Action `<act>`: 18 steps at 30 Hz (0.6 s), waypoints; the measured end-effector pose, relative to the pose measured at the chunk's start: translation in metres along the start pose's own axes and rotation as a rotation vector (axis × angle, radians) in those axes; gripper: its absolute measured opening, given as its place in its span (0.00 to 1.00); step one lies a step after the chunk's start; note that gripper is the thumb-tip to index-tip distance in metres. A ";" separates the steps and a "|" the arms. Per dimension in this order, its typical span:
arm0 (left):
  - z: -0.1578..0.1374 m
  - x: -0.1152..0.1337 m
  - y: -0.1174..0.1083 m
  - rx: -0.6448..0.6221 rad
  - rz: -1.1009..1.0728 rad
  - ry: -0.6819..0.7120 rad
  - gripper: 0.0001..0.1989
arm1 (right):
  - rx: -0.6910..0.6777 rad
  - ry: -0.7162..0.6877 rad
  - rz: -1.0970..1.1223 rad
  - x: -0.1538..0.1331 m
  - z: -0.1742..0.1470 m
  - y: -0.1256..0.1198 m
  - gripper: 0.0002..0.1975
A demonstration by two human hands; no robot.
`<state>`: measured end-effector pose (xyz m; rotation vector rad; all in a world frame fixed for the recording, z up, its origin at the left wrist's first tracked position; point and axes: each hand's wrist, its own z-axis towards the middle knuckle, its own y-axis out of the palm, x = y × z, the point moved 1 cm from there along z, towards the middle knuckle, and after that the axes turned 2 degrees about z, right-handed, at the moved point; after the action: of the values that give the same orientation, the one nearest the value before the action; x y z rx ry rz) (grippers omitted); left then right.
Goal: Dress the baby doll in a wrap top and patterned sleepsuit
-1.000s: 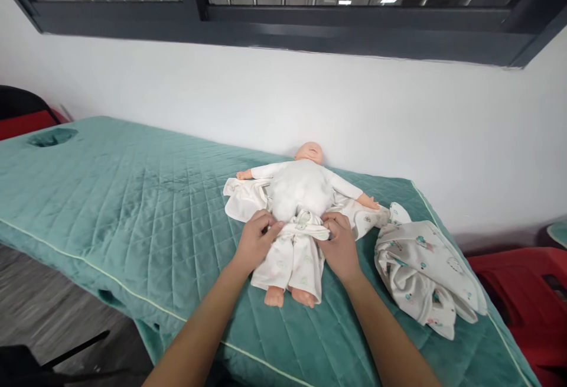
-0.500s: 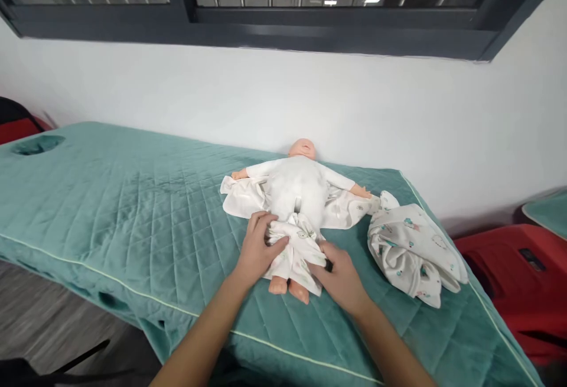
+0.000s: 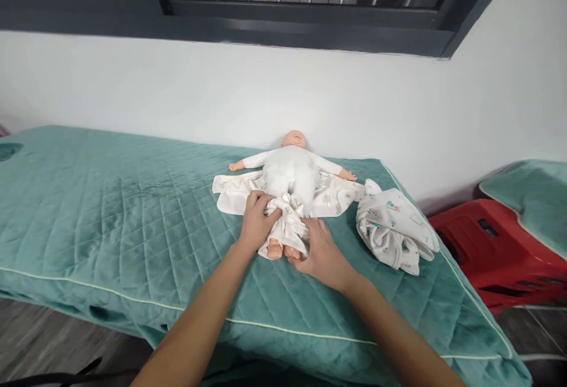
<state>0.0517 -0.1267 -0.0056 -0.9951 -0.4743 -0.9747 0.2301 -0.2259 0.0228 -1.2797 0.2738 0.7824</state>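
A baby doll (image 3: 290,171) with a white cloth body lies on its back, arms spread and head toward the wall. White printed baby pants (image 3: 287,230) are bunched over its legs, and the bare feet (image 3: 274,249) poke out at the bottom. My left hand (image 3: 257,221) is closed on the gathered waist of the pants at the doll's left-hand side in view. On the other side, my right hand (image 3: 322,252) is closed around the pants' leg edge, its thumb close to a foot. Under the doll's body, a white printed baby top (image 3: 237,195) is spread out on both sides.
The doll lies on a bed with a green quilted cover (image 3: 133,215). A crumpled white patterned cloth (image 3: 396,227) rests to the right. Red plastic stools (image 3: 500,251) stand past the bed's right end. A white wall (image 3: 177,85) with a dark-framed window (image 3: 283,26) rises behind.
My right hand has moved inward along the lower pants leg, to beside the foot. The spread-out leg fabric is now gathered closer around the feet. The view has shifted right.
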 end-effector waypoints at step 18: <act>-0.068 0.043 -0.057 -0.325 -0.039 -0.166 0.12 | -0.204 0.225 -0.016 -0.027 -0.012 -0.029 0.12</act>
<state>0.0189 -0.2159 0.0192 -1.3706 -0.4829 -1.0286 0.2319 -0.2494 0.0570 -1.5644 0.3711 0.6651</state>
